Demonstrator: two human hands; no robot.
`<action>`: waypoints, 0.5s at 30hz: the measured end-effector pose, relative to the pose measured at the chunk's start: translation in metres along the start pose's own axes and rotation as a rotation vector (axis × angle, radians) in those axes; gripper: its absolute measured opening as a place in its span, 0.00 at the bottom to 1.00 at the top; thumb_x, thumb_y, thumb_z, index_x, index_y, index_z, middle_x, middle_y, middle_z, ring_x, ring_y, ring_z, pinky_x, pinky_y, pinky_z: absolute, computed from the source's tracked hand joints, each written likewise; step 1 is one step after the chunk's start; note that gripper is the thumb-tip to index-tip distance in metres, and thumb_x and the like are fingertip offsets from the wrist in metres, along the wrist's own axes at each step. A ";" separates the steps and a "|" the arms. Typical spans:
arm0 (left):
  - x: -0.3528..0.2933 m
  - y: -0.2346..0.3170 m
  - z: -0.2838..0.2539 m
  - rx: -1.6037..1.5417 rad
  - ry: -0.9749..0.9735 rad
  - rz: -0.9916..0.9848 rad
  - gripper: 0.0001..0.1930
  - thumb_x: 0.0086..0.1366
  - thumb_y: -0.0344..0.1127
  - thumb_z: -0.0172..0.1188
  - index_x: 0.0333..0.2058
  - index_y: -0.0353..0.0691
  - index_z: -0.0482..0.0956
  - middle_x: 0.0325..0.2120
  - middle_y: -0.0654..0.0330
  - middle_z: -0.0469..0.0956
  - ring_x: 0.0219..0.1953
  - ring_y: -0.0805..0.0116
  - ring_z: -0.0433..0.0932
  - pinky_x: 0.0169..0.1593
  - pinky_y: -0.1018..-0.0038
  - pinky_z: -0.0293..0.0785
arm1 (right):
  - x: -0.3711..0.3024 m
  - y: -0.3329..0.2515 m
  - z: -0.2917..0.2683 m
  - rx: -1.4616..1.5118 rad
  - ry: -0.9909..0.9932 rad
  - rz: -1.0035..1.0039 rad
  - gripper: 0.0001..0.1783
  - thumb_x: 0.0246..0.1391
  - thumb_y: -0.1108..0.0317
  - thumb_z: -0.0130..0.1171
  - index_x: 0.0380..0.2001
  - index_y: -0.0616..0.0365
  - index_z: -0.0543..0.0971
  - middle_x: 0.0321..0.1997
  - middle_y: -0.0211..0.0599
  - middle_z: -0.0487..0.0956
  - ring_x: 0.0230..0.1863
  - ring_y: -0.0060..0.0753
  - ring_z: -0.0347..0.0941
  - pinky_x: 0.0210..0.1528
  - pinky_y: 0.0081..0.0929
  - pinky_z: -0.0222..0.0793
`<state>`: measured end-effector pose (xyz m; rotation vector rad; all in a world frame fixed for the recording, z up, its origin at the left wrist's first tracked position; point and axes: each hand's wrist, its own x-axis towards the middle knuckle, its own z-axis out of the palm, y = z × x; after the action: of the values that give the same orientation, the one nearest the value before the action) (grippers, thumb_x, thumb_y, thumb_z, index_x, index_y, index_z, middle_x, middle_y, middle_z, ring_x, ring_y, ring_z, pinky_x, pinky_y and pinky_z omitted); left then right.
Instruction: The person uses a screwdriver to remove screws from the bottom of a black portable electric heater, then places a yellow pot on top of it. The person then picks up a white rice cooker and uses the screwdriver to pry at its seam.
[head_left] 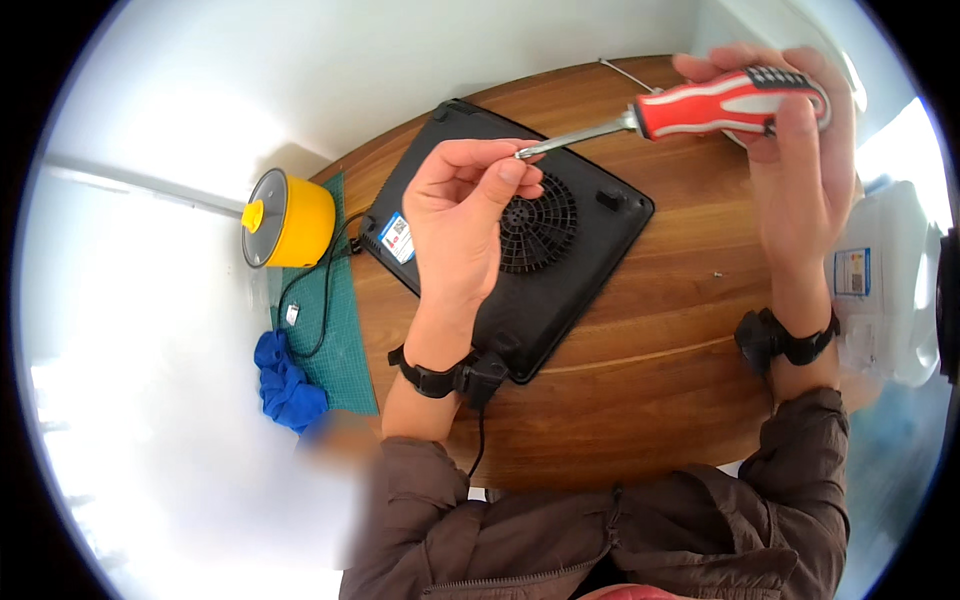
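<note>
A person's right hand (808,185) closed its grip around the handle of a red, white and black screwdriver with a metal shaft (690,108) at the upper right of the frame, while the left hand (452,205) pinched the tool's tip at upper centre. Below, a flat black appliance (530,310) with a round vent grille (548,215) lay on the brown wooden bench (650,390). A round yellow pot (308,220) stood at the upper left, above a crumpled blue cloth (287,388).
</note>
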<state>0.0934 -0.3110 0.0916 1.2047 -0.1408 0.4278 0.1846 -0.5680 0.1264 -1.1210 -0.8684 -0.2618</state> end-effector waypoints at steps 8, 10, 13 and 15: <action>0.001 -0.007 0.021 0.696 -0.128 0.044 0.11 0.65 0.17 0.66 0.46 0.33 0.84 0.38 0.57 0.87 0.40 0.72 0.86 0.46 0.76 0.83 | 0.006 -0.006 -0.004 -0.112 -0.110 -0.095 0.25 0.66 0.65 0.67 0.57 0.61 0.67 0.46 0.42 0.81 0.47 0.33 0.83 0.51 0.29 0.81; 0.005 -0.011 0.032 0.869 -0.223 0.055 0.14 0.63 0.18 0.66 0.48 0.35 0.84 0.36 0.59 0.88 0.39 0.73 0.87 0.45 0.76 0.83 | 0.008 -0.013 -0.006 -0.242 -0.185 -0.138 0.24 0.65 0.67 0.69 0.55 0.61 0.68 0.44 0.39 0.81 0.46 0.28 0.82 0.48 0.28 0.80; 0.013 -0.014 0.049 0.988 -0.453 0.015 0.15 0.62 0.17 0.67 0.48 0.32 0.83 0.34 0.58 0.87 0.41 0.73 0.87 0.46 0.77 0.81 | 0.007 -0.029 -0.012 -0.422 -0.267 -0.066 0.22 0.63 0.69 0.69 0.52 0.61 0.68 0.39 0.44 0.81 0.41 0.38 0.82 0.42 0.32 0.77; 0.019 -0.018 0.059 1.068 -0.542 -0.010 0.14 0.62 0.23 0.69 0.47 0.32 0.84 0.34 0.55 0.88 0.36 0.67 0.87 0.43 0.74 0.80 | 0.007 -0.035 -0.016 -0.469 -0.298 -0.012 0.21 0.63 0.69 0.67 0.51 0.62 0.68 0.39 0.48 0.81 0.40 0.46 0.82 0.41 0.35 0.77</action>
<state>0.1250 -0.3659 0.1037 2.3616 -0.3999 0.1305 0.1766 -0.5959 0.1524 -1.6200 -1.1104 -0.3229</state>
